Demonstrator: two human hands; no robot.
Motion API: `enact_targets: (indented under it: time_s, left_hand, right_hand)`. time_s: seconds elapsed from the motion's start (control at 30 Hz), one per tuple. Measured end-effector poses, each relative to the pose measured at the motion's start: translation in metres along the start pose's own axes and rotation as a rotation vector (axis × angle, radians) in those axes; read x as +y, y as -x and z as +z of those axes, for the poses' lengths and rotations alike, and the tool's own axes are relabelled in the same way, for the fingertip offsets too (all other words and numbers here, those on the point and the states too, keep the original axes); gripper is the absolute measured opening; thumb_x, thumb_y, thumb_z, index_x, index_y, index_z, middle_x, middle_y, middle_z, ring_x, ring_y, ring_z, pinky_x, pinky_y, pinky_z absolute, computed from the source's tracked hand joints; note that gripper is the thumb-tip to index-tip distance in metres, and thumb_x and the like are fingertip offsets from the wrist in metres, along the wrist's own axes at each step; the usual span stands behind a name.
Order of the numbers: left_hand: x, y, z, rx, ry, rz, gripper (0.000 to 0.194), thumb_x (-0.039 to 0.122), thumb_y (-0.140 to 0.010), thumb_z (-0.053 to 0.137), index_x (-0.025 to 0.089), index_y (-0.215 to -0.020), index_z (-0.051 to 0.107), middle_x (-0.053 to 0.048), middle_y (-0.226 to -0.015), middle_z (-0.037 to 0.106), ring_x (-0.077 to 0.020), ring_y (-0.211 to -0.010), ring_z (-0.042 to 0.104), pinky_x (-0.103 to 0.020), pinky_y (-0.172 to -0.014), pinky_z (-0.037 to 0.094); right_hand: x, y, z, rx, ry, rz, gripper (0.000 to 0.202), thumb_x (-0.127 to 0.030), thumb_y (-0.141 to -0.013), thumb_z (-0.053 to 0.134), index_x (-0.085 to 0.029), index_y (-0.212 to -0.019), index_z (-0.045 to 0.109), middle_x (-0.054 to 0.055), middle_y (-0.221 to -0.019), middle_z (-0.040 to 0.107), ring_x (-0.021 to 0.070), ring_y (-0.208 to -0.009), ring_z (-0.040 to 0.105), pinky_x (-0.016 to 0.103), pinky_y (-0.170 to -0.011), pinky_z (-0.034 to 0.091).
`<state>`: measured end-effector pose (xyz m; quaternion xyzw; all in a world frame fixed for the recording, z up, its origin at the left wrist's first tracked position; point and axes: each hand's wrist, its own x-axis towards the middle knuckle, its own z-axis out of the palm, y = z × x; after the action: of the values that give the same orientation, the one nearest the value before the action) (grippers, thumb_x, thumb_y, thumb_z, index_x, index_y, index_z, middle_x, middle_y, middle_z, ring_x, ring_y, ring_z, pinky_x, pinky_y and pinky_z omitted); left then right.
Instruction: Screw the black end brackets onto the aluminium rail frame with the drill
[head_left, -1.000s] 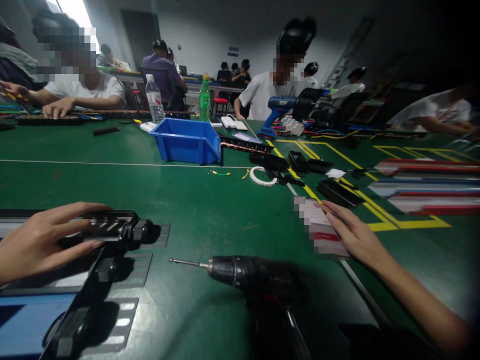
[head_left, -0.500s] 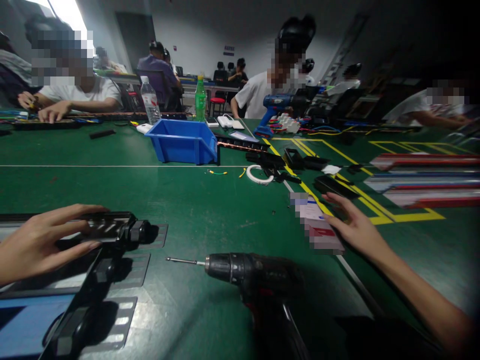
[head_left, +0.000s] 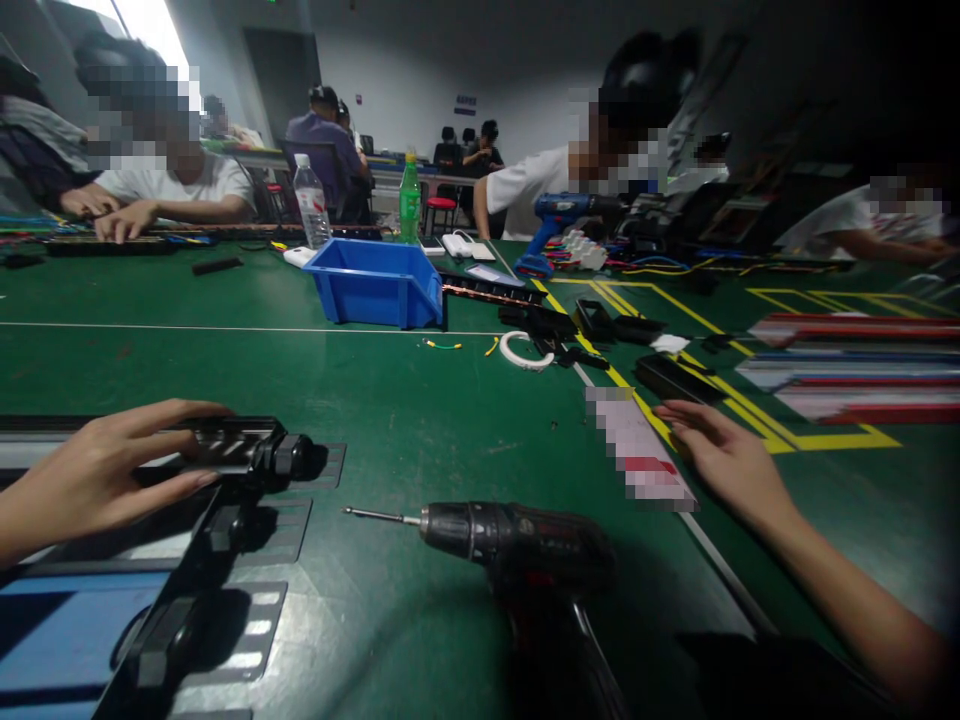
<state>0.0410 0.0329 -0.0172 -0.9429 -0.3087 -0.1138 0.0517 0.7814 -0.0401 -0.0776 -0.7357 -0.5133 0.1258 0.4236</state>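
Observation:
My left hand [head_left: 112, 480] is laid over the end of a long bar [head_left: 240, 440] with a shiny black end piece and a black cable gland. Its fingers cross the top while the thumb presses along the near side. Nearer to me lie more such bars, one with a blue face [head_left: 67, 630], each ending in a slotted metal tab. A black cordless drill [head_left: 517, 545] lies on its side at front centre, its long bit pointing left. My right hand [head_left: 731, 460] hovers beside a printed paper [head_left: 645, 455], fingers loosely bent and apart, holding nothing.
A blue bin [head_left: 379, 285] stands on the green table, with two bottles behind it. A white ring [head_left: 525, 350], black parts and a blue drill [head_left: 559, 225] lie further back. Red and white strips [head_left: 862, 370] lie at right. Co-workers sit across the table.
The view has turned slightly, so most things appear a little further right. My right hand's fingers have drawn closer together. The co-worker opposite leans further to the right.

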Motion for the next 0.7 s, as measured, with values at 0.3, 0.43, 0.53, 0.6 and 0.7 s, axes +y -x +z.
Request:
enact_targets:
  time_s: [0.3, 0.43, 0.53, 0.6, 0.7]
  left_hand:
    - [0.0035, -0.0022, 0.0003, 0.011, 0.021, -0.030, 0.018, 0.036, -0.093, 0.060, 0.024, -0.100, 0.072, -0.006, -0.141, 0.056, -0.0238, -0.117, 0.063, -0.037, -0.094, 0.057]
    - [0.0047, -0.0021, -0.0007, 0.005, 0.009, -0.029, 0.018, 0.037, -0.093, 0.060, 0.024, -0.098, 0.072, -0.007, -0.141, 0.056, -0.0241, -0.117, 0.064, -0.038, -0.095, 0.057]
    - [0.0045, -0.0017, -0.0005, 0.008, 0.012, -0.036, 0.019, 0.037, -0.093, 0.060, 0.024, -0.099, 0.072, -0.006, -0.141, 0.056, -0.0240, -0.117, 0.064, -0.038, -0.094, 0.057]
    - [0.0037, -0.0013, -0.0002, 0.011, 0.012, -0.040, 0.019, 0.037, -0.093, 0.060, 0.024, -0.100, 0.072, -0.006, -0.141, 0.057, -0.0240, -0.117, 0.064, -0.038, -0.095, 0.057]
    - [0.0026, -0.0004, 0.0000, 0.002, 0.012, -0.053, 0.020, 0.038, -0.092, 0.060, 0.024, -0.099, 0.073, -0.006, -0.141, 0.057, -0.0242, -0.117, 0.064, -0.038, -0.095, 0.057]
  right_hand:
    - [0.0042, -0.0003, -0.0023, -0.018, 0.113, -0.018, 0.036, -0.034, -0.086, 0.059, -0.028, -0.120, 0.068, 0.006, -0.122, 0.076, 0.0289, -0.119, 0.067, 0.050, -0.111, 0.047]
    - [0.0049, -0.0003, -0.0026, -0.011, 0.137, -0.022, 0.035, -0.035, -0.087, 0.059, -0.029, -0.120, 0.069, 0.006, -0.121, 0.076, 0.0292, -0.118, 0.067, 0.049, -0.108, 0.049]
    - [0.0036, -0.0001, -0.0028, -0.015, 0.141, -0.020, 0.034, -0.035, -0.088, 0.058, -0.029, -0.119, 0.069, 0.005, -0.121, 0.076, 0.0293, -0.117, 0.067, 0.050, -0.107, 0.049]
    - [0.0025, 0.0001, -0.0030, -0.013, 0.136, -0.018, 0.034, -0.036, -0.089, 0.056, -0.029, -0.119, 0.068, 0.005, -0.121, 0.076, 0.0291, -0.117, 0.067, 0.049, -0.106, 0.049]
    - [0.0007, 0.0004, -0.0030, -0.010, 0.135, -0.015, 0.033, -0.038, -0.090, 0.055, -0.029, -0.119, 0.068, 0.005, -0.120, 0.076, 0.0294, -0.116, 0.068, 0.050, -0.106, 0.049]
